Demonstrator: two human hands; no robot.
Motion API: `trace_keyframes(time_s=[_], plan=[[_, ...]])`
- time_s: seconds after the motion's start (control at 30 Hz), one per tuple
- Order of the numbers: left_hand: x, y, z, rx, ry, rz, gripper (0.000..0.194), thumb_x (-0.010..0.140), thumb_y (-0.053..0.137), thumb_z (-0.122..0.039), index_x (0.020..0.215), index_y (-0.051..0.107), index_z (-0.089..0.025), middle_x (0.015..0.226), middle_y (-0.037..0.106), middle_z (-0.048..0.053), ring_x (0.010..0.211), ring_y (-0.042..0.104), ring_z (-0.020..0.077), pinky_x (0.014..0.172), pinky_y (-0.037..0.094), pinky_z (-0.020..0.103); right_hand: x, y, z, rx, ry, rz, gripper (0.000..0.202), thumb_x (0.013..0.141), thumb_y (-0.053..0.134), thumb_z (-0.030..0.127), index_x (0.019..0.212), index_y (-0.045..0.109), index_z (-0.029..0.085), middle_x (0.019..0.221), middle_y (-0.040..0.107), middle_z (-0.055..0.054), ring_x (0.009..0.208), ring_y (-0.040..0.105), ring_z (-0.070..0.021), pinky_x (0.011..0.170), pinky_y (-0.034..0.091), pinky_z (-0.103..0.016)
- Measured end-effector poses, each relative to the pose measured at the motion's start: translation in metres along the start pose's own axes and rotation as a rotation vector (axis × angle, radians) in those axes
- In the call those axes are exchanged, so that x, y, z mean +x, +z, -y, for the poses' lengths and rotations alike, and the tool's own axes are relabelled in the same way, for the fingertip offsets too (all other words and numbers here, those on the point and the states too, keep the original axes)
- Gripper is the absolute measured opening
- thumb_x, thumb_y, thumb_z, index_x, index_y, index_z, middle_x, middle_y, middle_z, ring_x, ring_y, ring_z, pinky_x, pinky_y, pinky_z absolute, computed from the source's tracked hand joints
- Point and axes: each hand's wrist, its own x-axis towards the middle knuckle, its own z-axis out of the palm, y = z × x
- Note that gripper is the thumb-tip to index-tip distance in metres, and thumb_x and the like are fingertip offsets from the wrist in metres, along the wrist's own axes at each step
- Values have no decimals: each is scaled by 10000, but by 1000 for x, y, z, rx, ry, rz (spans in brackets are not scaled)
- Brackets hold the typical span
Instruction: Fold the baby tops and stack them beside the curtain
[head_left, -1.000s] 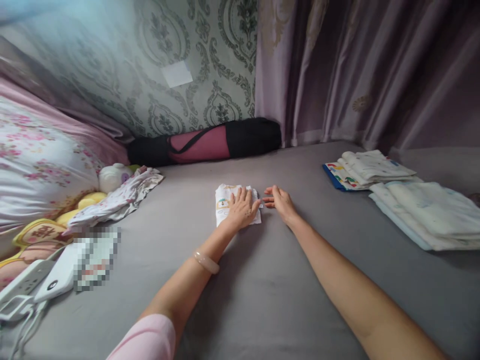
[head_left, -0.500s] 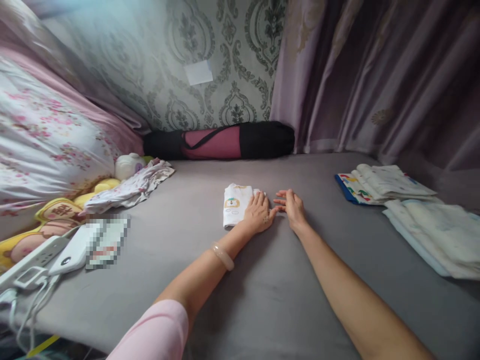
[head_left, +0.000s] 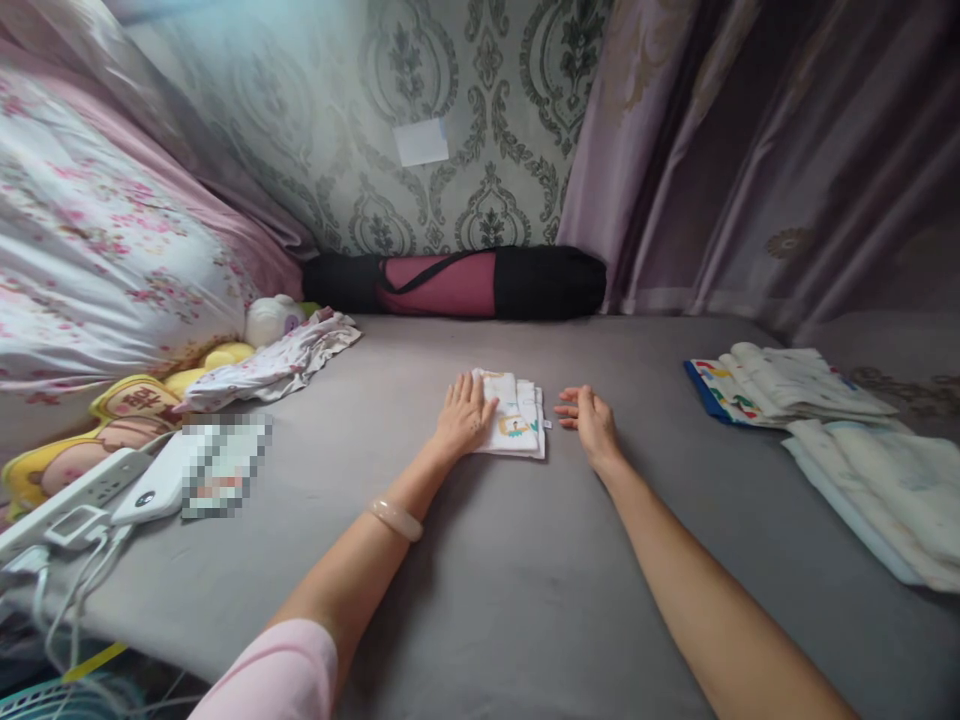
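Observation:
A small folded white cloth (head_left: 516,425) with coloured prints lies flat on the grey sheet in the middle, a small tag at its right edge. My left hand (head_left: 463,415) rests palm down on the cloth's left side, fingers spread, a pale bangle on the wrist. To the right of the cloth, a short gap away, my right hand (head_left: 590,425) is held on its side with its fingers apart and nothing in it.
Folded cloths (head_left: 802,385) and more pale folded fabric (head_left: 885,490) lie at the right. A black and pink bag (head_left: 450,283) lies along the wall. At the left are a crumpled cloth (head_left: 277,360), a power strip (head_left: 90,490), a white device (head_left: 165,475) and cables.
My left hand has moved from the cloth's right side to its left side, uncovering the right part. My right hand stays beside the cloth. The view has shifted slightly.

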Motion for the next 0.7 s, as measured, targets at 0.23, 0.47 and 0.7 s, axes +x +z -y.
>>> trace_keyframes(time_s=[0.23,0.47,0.7], plan=[[0,18,3,-34,38,47,707,971,242,-522,1497,244,-49,1567,219,228,1473,132,317,1164,200,460,-3,0,-4,-331,-104,112,432,952,312,486,943,618,182,989,694,-105,827,669,-178,699,521,-289],[6,18,17,-281,-146,-96,554,978,297,-431,1401,420,-94,1508,369,204,1417,322,264,1126,294,396,-13,3,-1,-628,-405,152,367,932,328,350,925,652,180,1015,675,-125,992,613,-212,934,452,-359],[1,11,31,-282,-350,-151,388,930,405,-407,947,685,-139,1230,596,183,1239,507,299,1043,375,425,-25,11,14,-1031,-324,92,480,977,292,400,892,692,150,1012,640,-195,1003,604,-280,917,436,-396]])
